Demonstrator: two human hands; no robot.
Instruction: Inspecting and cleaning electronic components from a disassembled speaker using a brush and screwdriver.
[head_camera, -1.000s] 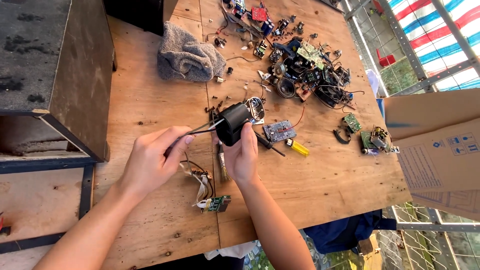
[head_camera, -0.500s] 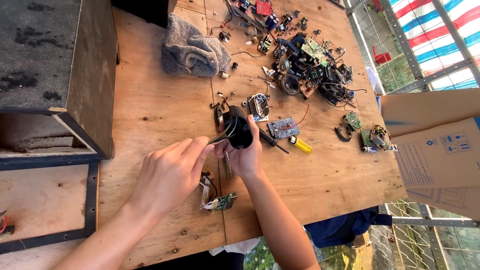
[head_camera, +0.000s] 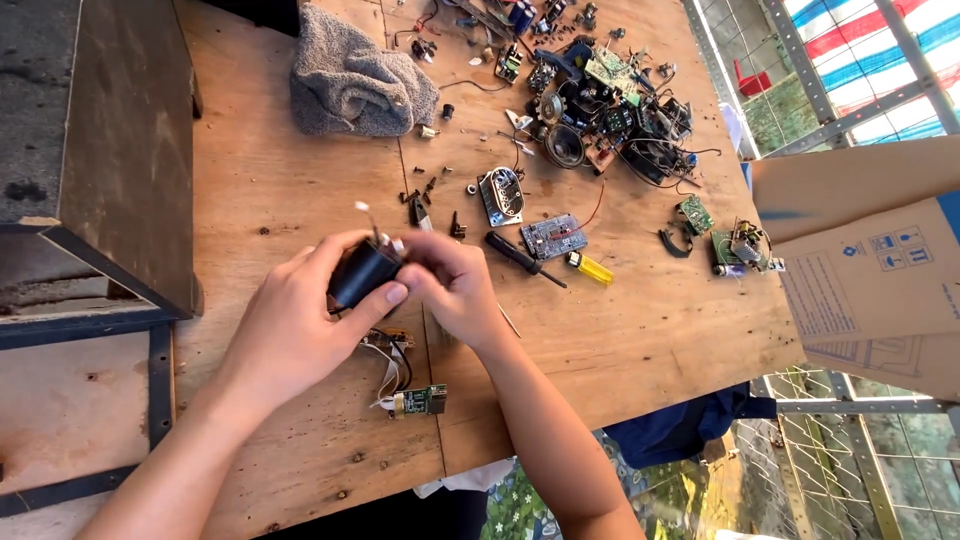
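Head view | left hand (head_camera: 290, 325) and right hand (head_camera: 450, 290) both clamped on black motor (head_camera: 362, 272), held above mid-worktop (head_camera: 640, 340) | wired board (head_camera: 418, 401) lies below, near front edge | screwdriver (head_camera: 522, 257) just right | bare wood toward right edge

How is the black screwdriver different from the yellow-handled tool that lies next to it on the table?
The black screwdriver has a dark handle and is the longer one; the yellow-handled tool is bright, translucent yellow and shorter. The black screwdriver shows its whole shaft, pointing lower right, while the yellow-handled tool shows mostly its handle. Both lie flat on the wooden table, almost touching, and neither hand holds them.
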